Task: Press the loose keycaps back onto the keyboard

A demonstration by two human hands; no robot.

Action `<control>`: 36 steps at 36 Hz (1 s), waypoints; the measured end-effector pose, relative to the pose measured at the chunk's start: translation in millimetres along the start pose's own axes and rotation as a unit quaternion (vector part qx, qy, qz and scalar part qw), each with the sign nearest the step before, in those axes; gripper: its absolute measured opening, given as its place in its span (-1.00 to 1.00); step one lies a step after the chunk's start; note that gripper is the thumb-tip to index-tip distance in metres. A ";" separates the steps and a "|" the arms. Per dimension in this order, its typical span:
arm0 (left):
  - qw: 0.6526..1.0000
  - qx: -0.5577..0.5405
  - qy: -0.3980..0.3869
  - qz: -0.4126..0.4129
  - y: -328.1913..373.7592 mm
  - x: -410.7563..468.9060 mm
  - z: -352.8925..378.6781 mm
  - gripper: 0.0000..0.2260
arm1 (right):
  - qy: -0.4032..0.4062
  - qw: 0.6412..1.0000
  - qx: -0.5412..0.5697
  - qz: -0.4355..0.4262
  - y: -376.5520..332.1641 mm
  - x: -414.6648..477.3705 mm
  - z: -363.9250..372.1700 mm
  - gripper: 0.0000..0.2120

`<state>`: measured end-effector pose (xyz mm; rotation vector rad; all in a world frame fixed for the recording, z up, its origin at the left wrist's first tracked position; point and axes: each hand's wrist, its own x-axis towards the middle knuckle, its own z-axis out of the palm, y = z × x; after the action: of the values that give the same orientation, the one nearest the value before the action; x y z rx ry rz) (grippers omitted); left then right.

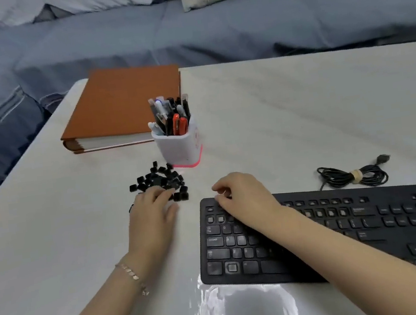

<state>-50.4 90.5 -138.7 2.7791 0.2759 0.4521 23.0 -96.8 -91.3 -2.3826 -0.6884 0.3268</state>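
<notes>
A black keyboard (pixel 367 226) lies on the white table, right of centre, with several bare key sockets in its upper rows. A heap of loose black keycaps (pixel 160 180) sits left of it, in front of the pen cup. My left hand (pixel 153 213) rests at the near edge of the heap, its fingertips among the keycaps; whether it pinches one is hidden. My right hand (pixel 243 197) hovers over the keyboard's top left corner with fingers curled down onto the upper rows. What its fingertips hold or press is hidden.
A white pen cup (pixel 182 147) full of pens stands just behind the heap. An orange book (pixel 121 102) lies at the back left. A coiled black cable (pixel 353 175) lies behind the keyboard. The table's left edge (pixel 20 175) runs diagonally beside a blue sofa.
</notes>
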 end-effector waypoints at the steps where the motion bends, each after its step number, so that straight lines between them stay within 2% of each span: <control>1: 0.999 0.015 0.001 0.029 -1.2 2.5 0.9 -0.75 | -0.015 1.000 -0.008 -0.002 -3.7 7.5 6.0 -0.71; 5: 0.998 0.013 -0.005 0.067 -2.3 11.4 3.7 -0.74 | -0.073 0.996 -0.042 -0.009 -15.3 34.2 25.7 -0.68; 12: 0.998 -0.033 -0.021 0.042 -14.1 2.7 6.0 -0.85 | -0.132 0.983 -0.115 -0.050 -25.6 62.8 44.7 -0.61; 15: 0.998 -0.038 -0.031 0.035 -17.2 -6.7 2.3 -0.88 | -0.146 0.977 -0.143 -0.068 -28.1 68.4 46.3 -0.64; 17: 0.999 -0.040 -0.021 0.031 -19.0 -13.1 -0.5 -0.97 | -0.154 0.972 -0.159 -0.075 -30.9 70.8 45.1 -0.68; 21: 0.999 -0.048 -0.019 0.007 -20.1 -22.9 -2.1 -0.70 | -0.151 0.963 -0.205 -0.090 -36.1 70.6 44.7 -0.75; 23: 0.998 -0.064 -0.017 -0.018 -18.5 -25.0 -3.9 -0.68 | -0.137 0.955 -0.243 -0.099 -39.4 66.7 45.8 -0.78; 26: 0.991 -0.097 -0.022 -0.085 -12.7 -26.1 -8.5 -0.78 | -0.126 0.941 -0.288 -0.127 -43.0 59.8 49.7 -0.68; 31: 0.977 -0.142 -0.041 -0.152 -4.6 -28.9 -12.4 -0.82 | -0.116 0.939 -0.298 -0.127 -46.6 58.5 52.5 -0.65; 34: 0.948 -0.213 -0.040 -0.231 -0.9 -29.9 -17.9 -0.79 | -0.118 0.945 -0.283 -0.112 -48.6 59.1 53.3 -0.64; 36: 0.904 -0.305 -0.038 -0.298 2.7 -28.3 -24.2 -0.79 | -0.118 0.951 -0.267 -0.099 -48.9 60.0 53.3 -0.64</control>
<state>-84.5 87.8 -123.8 1.9612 0.7840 0.2149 33.0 -4.4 -105.1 -2.7698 -1.2529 0.3788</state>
